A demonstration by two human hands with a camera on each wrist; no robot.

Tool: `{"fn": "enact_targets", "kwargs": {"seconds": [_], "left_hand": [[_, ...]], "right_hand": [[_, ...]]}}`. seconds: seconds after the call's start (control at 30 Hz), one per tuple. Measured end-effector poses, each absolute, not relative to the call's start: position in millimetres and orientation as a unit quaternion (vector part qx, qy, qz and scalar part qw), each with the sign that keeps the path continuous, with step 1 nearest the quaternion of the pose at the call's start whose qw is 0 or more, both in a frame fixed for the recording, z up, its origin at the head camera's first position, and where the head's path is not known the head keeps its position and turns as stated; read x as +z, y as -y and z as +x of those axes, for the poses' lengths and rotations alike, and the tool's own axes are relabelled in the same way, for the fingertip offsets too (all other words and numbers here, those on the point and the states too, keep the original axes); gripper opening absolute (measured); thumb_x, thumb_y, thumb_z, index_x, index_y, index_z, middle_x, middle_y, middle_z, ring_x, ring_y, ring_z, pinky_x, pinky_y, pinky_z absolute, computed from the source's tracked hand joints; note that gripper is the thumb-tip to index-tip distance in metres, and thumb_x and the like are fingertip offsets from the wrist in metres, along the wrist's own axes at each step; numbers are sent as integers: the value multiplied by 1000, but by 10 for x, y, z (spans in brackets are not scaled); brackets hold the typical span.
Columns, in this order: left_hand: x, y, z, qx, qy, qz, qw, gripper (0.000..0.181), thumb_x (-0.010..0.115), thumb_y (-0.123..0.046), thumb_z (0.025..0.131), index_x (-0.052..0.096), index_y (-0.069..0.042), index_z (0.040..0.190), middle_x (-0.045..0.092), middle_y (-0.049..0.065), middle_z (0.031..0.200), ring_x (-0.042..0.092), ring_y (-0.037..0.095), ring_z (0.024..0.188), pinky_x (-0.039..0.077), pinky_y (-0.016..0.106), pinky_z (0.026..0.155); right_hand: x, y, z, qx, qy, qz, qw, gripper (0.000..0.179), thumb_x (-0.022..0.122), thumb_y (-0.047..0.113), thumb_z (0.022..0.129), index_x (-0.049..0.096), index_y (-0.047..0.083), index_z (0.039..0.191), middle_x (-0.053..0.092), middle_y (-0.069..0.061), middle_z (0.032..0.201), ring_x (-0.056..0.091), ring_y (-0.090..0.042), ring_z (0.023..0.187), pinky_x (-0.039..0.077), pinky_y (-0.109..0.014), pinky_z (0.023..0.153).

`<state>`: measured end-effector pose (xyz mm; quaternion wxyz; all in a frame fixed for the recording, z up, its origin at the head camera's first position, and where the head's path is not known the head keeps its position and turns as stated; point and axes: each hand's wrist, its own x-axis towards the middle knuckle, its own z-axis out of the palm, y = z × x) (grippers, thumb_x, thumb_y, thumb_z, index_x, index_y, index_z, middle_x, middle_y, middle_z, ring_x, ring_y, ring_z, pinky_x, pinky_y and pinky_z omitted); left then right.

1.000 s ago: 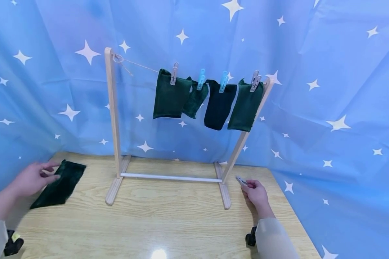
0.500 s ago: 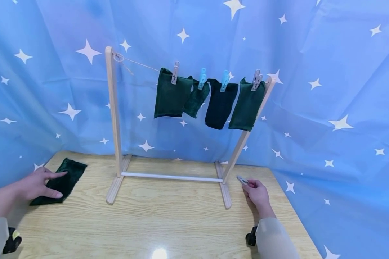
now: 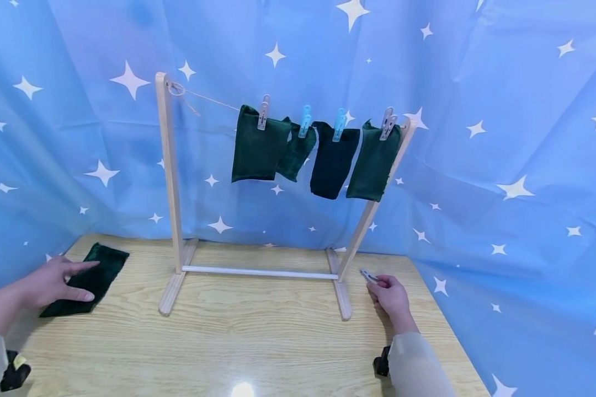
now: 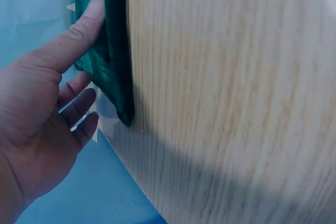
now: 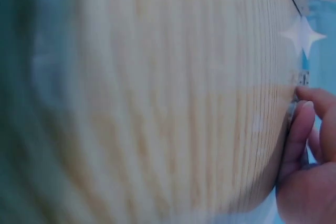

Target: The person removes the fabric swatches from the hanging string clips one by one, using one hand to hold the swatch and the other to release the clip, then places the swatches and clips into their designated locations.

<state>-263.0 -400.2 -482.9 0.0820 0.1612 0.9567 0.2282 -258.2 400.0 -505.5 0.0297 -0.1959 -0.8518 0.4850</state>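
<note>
Cloth (image 3: 103,274) (dk green) under L hand (image 3: 51,284), thumb & index spread, clothespin (image 3: 368,275) pinched in R hand (image 3: 393,296)

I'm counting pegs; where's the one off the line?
In the head view, the peg is right of centre, in the right hand, beside the rack's right foot.

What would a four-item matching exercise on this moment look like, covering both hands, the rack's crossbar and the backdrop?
Column one:
1. Left hand
2. Right hand
3. Crossbar
4. Backdrop

Column two:
A. Low on the wooden rack
B. Thumb on a dark green cloth lying on the table
C. Blue with white stars
D. Pinching a clothespin

Right pairs: 1-B, 2-D, 3-A, 4-C
</note>
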Motion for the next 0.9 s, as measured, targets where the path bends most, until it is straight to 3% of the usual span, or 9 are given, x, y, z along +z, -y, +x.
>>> {"fn": "enact_targets", "kwargs": {"seconds": [0.17,0.23,0.63,0.9], "left_hand": [[-4831,3976,-2612,243,-953,143,112,92,87,-30,95,40,17,157,43,15,99,40,23,87,43,33,79],[-4815,3971,-2607,244,-953,140,114,92,87,-30,96,39,18,157,46,21,110,42,25,94,45,35,81],[-4766,3968,-2592,240,-954,151,102,89,88,-27,94,41,20,155,50,34,117,56,31,100,51,42,82],[-4786,3964,-2583,244,-953,154,96,87,87,-27,96,42,19,155,52,25,113,52,29,97,49,40,81]], "right_hand": [[-5063,-3989,-2585,483,852,-197,30,47,67,19,109,53,-4,147,57,-13,119,62,-12,79,57,-24,63],[-5061,-3985,-2580,480,854,-200,31,46,67,19,109,54,-3,147,57,-12,118,62,-13,79,57,-24,63],[-4996,-3940,-2543,477,856,-196,34,48,68,19,109,53,-5,148,56,-12,118,62,-14,79,57,-24,63],[-4990,-3973,-2518,495,848,-189,24,61,68,20,109,44,-5,159,54,-17,131,61,-11,79,58,-23,64]]}}
